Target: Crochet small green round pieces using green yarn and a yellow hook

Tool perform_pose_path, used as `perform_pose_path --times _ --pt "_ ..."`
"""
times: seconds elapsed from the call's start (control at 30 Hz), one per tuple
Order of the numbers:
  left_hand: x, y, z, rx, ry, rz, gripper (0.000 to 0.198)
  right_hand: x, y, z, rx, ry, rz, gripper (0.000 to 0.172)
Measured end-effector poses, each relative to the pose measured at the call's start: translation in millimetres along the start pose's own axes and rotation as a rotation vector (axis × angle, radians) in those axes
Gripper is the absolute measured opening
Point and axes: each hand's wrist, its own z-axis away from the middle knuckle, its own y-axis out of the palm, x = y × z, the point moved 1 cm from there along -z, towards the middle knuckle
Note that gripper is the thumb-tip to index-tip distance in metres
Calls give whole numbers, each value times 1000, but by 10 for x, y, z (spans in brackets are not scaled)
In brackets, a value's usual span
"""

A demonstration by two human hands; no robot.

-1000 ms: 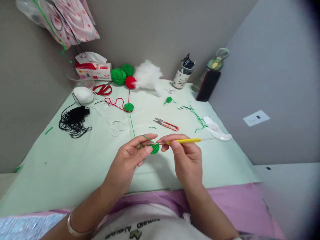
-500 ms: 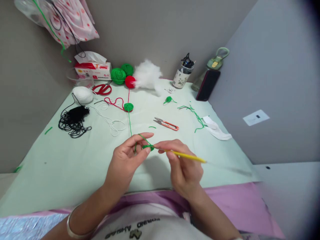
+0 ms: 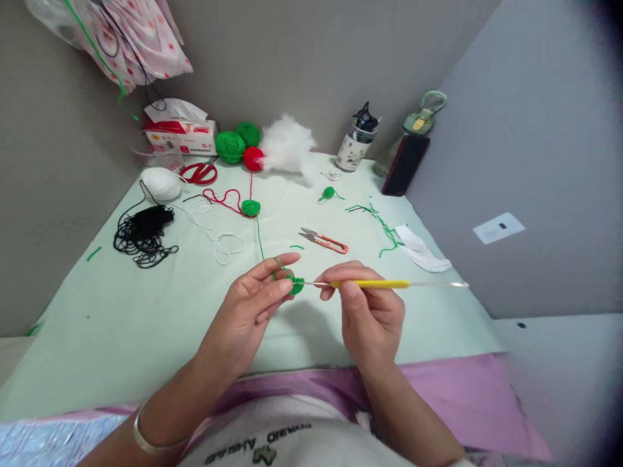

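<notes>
Between the thumb and fingers of my left hand (image 3: pixel 256 295) is a small green crochet piece (image 3: pixel 296 285). Green yarn (image 3: pixel 260 239) runs over the left index finger and back to a small green yarn ball (image 3: pixel 250 208) on the table. My right hand (image 3: pixel 372 311) is closed around a crochet hook (image 3: pixel 374 284) with a yellow handle, held nearly level. The hook's thin metal tip reaches the edge of the green piece; whether it sits inside a stitch I cannot tell. Both hands are above the near part of the table.
Orange thread snips (image 3: pixel 325 241) lie just beyond my hands. Black yarn (image 3: pixel 146 233), white yarn (image 3: pixel 161 184) and red scissors (image 3: pixel 198 173) are at the left. White stuffing (image 3: pixel 288 148) and a red yarn ball (image 3: pixel 253 158) stand at the back. A phone (image 3: pixel 405 165) leans on a bottle (image 3: pixel 389 155).
My right hand has moved slightly right and turned the hook from a slant to nearly level. More of its metal shaft shows. The left hand and green piece have shifted a little right.
</notes>
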Motion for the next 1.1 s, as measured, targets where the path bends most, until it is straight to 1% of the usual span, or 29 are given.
perform_pose_path --times 0.03,0.1,0.17,0.2,0.27,0.33,0.37,0.4,0.43,0.5,0.57,0.63,0.7,0.77,0.83,0.97,1.1 --pt "2 6 5 14 17 -35 32 -3 13 -15 15 26 -26 20" --pt "12 22 15 25 36 -101 32 -14 41 -28 44 50 -3 18" --pt "19 39 18 -2 59 -132 34 -25 61 -13 51 13 84 19" --pt "21 46 15 -20 69 -126 35 -28 68 4 59 -37 150 20" --pt "26 57 3 -41 63 -75 37 -33 72 51 82 -199 333 25" --pt "35 58 -15 -21 2 3 37 -37 68 91 135 -372 515 32" --pt "40 53 -24 2 -45 41 37 -38 60 99 154 -426 562 34" --pt "43 44 -32 20 -88 76 36 -37 47 97 156 -446 560 35" --pt "45 33 -38 27 -120 105 34 -36 32 84 146 -420 518 35" --pt "41 11 -44 6 -126 148 29 -33 0 38 72 -272 351 30" --pt "33 4 -39 -32 -72 149 25 -40 -17 -9 -2 -88 155 23" --pt "32 20 -26 -31 -13 88 26 -52 -10 -34 -3 26 12 19" --pt "41 45 -8 -5 27 -6 30 -68 7 -35 44 68 -38 16" --pt "53 61 7 9 55 -79 29 -88 15 -21 65 97 -38 15" --pt "60 63 15 1 76 -113 26 -111 7 -8 41 154 -78 14" --pt "54 58 13 1 94 -134 24 -147 -9 -20 1 309 -275 16" --pt "44 60 4 22 84 -123 23 -149 -13 -56 -2 389 -413 17"
